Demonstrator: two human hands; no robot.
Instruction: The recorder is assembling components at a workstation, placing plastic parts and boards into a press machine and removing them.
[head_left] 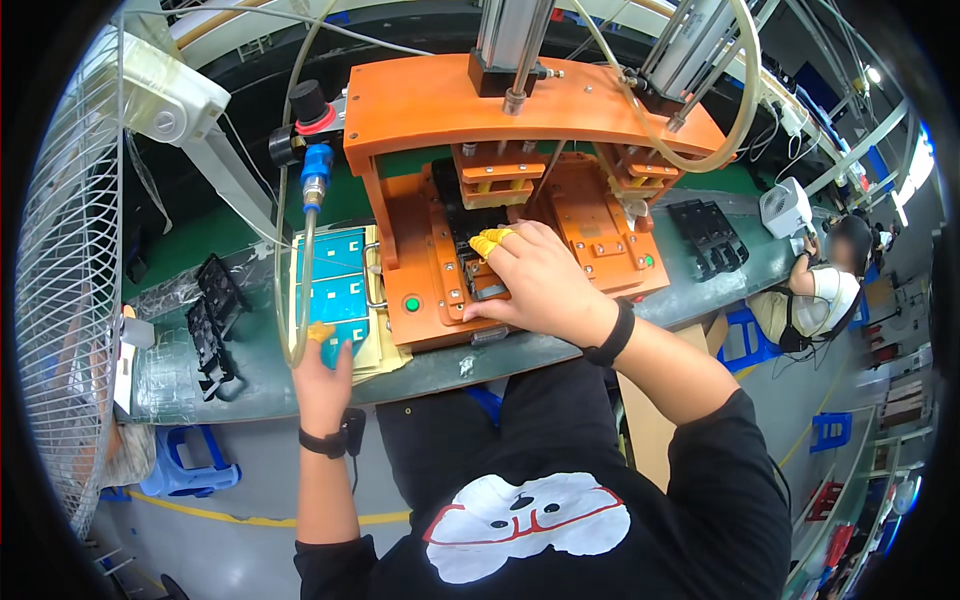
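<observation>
An orange press machine [430, 85] stands in front of me, with a black plastic part [470, 270] lying in its left fixture. My right hand [545, 275] reaches over this part, yellow covers on some fingertips, the thumb near the fixture's front edge; it grips the part, whose far side it hides. Left of the machine lies a sheet of blue film pieces [338, 298] on yellowish backing. At its near end my left hand [325, 380], with a yellow fingertip cover, has its thumb and fingers on a blue film piece [334, 347].
Black plastic parts [207, 325] lie at the left of the green bench, and another black part [708, 235] at the right. A clear hose [305, 270] hangs beside my left hand. A fan guard [65, 250] fills the left side. Another person [825, 280] sits at far right.
</observation>
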